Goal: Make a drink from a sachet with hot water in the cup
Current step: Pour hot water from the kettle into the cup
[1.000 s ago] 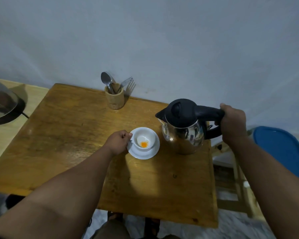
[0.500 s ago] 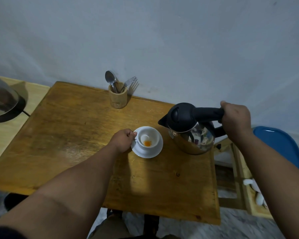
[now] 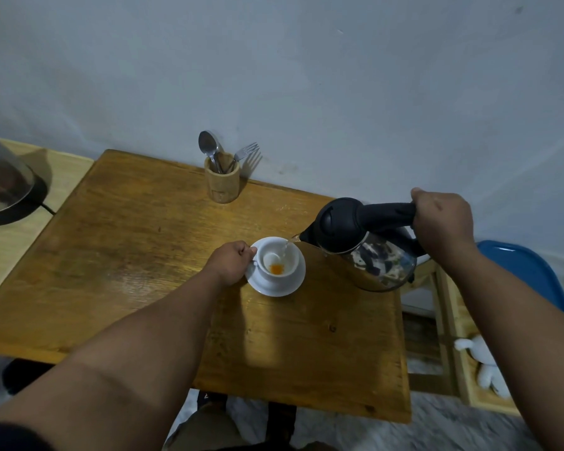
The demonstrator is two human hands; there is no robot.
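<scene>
Cup (image 3: 276,260) on its saucer (image 3: 275,286), mid-surface, taking the first thin stream from the kettle (image 3: 360,244).

The left hand (image 3: 230,263) has its fingers closed at the cup's handle side, steadying it; the right hand (image 3: 443,222) is clenched round the kettle handle, spout tipped over the far rim. Orange powder (image 3: 276,269) sits in the bottom. A good pour probably means a slow tilt, the stream aimed at the centre away from the left hand, stopping short of the rim.
</scene>
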